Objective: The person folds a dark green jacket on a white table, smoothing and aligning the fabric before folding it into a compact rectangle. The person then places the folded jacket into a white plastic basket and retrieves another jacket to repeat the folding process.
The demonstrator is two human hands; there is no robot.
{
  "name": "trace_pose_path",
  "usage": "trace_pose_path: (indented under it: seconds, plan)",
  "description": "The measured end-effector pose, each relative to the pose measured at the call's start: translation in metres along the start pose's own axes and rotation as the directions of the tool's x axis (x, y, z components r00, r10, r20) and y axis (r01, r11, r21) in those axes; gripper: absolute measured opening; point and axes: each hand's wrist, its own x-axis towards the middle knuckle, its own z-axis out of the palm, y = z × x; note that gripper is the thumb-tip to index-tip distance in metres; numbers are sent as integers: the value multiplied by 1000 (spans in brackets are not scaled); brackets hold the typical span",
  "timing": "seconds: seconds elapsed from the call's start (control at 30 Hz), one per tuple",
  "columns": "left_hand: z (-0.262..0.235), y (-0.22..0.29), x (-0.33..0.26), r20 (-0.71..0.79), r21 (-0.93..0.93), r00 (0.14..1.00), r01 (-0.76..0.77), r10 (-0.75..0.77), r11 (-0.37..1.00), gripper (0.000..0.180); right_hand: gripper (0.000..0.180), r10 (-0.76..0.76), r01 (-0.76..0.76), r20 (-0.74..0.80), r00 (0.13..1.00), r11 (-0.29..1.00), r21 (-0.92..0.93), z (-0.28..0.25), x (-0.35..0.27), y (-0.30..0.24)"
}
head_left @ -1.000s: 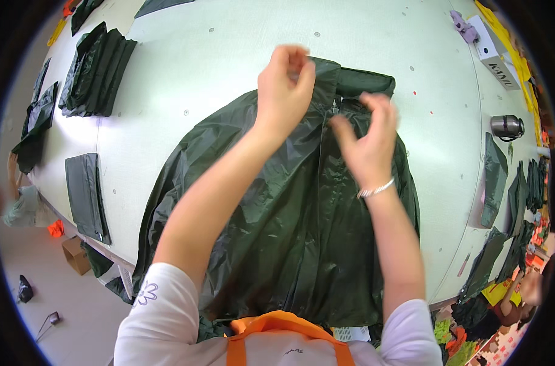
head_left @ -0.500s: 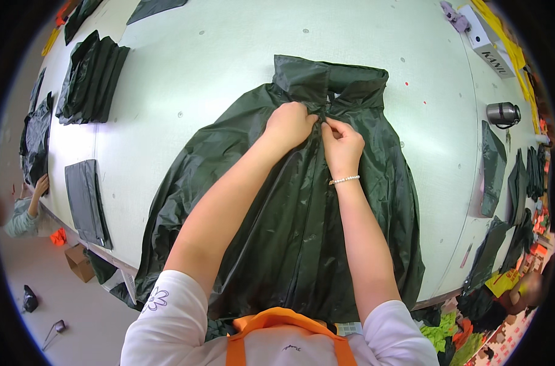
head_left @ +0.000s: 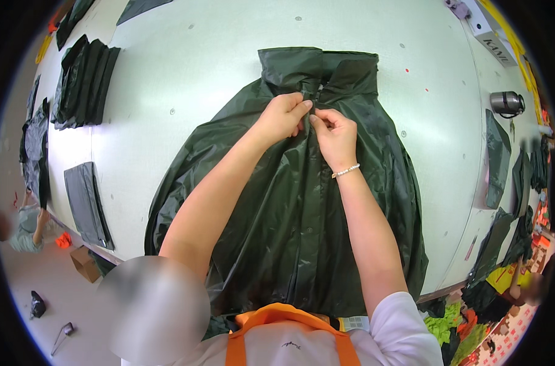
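A dark green rain jacket [head_left: 262, 207] lies front up on the pale table, its collar [head_left: 289, 70] pointing away from me. Just below the collar, my left hand [head_left: 282, 116] pinches the edge of the front placket between closed fingers. My right hand [head_left: 337, 139], with a beaded bracelet at the wrist, is closed on the same placket right beside it, thumb and forefinger together. Whatever small fastener may sit between the fingertips is hidden. Further down, the placket [head_left: 308, 244] runs toward my body, showing small round snaps.
At the left stand a stack of folded dark green garments [head_left: 85, 85] and one flat folded piece [head_left: 88, 204]. A white box [head_left: 494, 39], a grey flask [head_left: 507, 104] and more dark green pieces [head_left: 497, 160] line the right side. Another person's arm [head_left: 36, 229] reaches in at the far left.
Both hands have shifted slightly, and the fingers of the right hand have changed their bend at the placket. The whole view has moved a little; the collar now appears higher and further left.
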Motion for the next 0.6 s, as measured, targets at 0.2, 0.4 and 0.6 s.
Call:
trace_pose_path:
  seconds: [0.2, 0.4, 0.6]
  plan:
    - [2, -2, 1, -199, 128, 977, 103, -76, 986, 29, 19, -52, 47, 111, 992, 998, 48, -65, -14, -25]
    - [-16, -15, -10, -250, 15, 968, -15, 18, 1000, 27, 24, -366, -216, -705, 607, 779, -589, -380, -95, 37]
    - [11, 7, -5, -446, 396, 802, -221, 397, 891, 29, 50, 176, -876, -912, 371, 393, -281, -596, -286, 144]
